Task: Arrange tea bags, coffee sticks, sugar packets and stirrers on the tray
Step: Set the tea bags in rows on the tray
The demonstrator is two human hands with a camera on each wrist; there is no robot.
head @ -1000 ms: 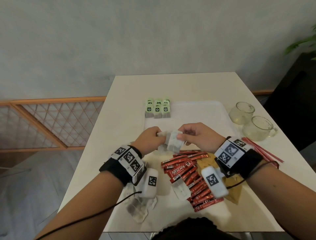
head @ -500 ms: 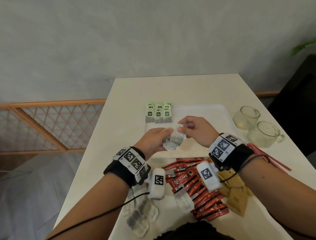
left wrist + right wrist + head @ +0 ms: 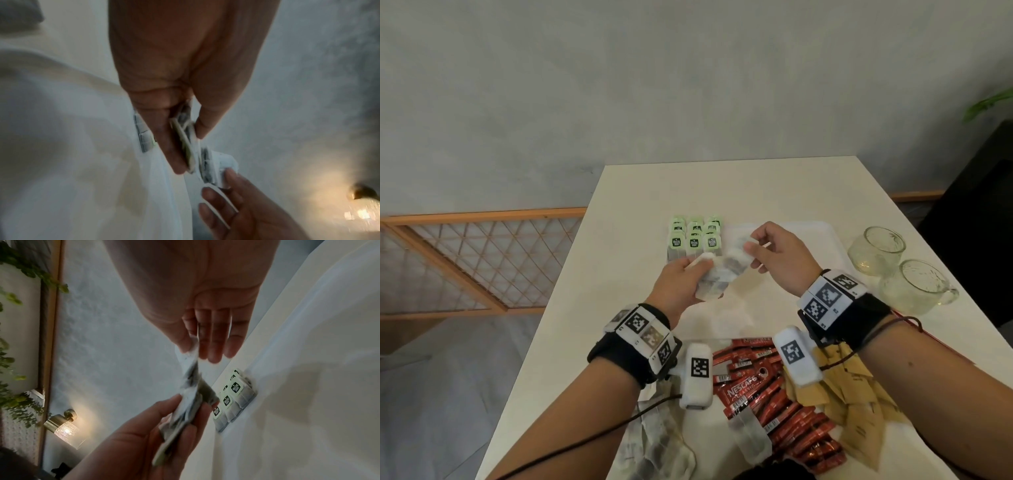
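Note:
Above the white tray (image 3: 808, 236) my left hand (image 3: 681, 284) grips a small stack of white tea bags (image 3: 717, 281). My right hand (image 3: 774, 250) pinches the top tea bag (image 3: 739, 241) of that stack between thumb and forefinger; its other fingers are straight in the right wrist view. Rows of tea bags with green tags (image 3: 695, 238) lie on the tray's far left corner, also seen as tagged tea bags (image 3: 234, 395). In the left wrist view the held tea bags (image 3: 189, 142) sit between thumb and fingers.
Red coffee sticks (image 3: 767, 387) and brown sugar packets (image 3: 859, 404) lie piled near the table's front edge, with loose tea bags (image 3: 661, 445) at the front left. Two glass cups (image 3: 876, 245) stand right of the tray, with thin red stirrers (image 3: 904, 318) just in front of them.
Both hands have moved away from me with the tea bag stack, from near the coffee sticks to beside the green-tagged rows. The right hand has pulled one bag up off the stack.

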